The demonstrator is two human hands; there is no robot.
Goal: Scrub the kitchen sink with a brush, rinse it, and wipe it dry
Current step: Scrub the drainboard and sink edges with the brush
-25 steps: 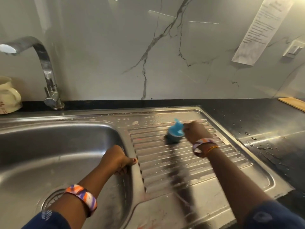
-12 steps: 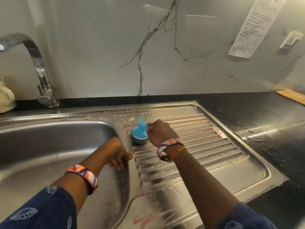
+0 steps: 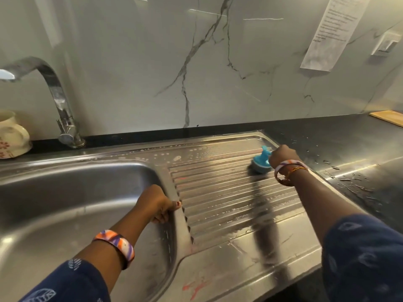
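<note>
The right hand (image 3: pixel 281 155) holds the blue brush (image 3: pixel 261 163) on the ridged drainboard (image 3: pixel 229 197), right of centre. The left hand (image 3: pixel 158 203) grips the sink (image 3: pixel 65 192) edge.

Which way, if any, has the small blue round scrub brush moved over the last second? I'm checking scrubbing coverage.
Yes. The small blue round scrub brush has moved right along the ribbed steel drainboard, away from the basin to its far right corner.
</note>
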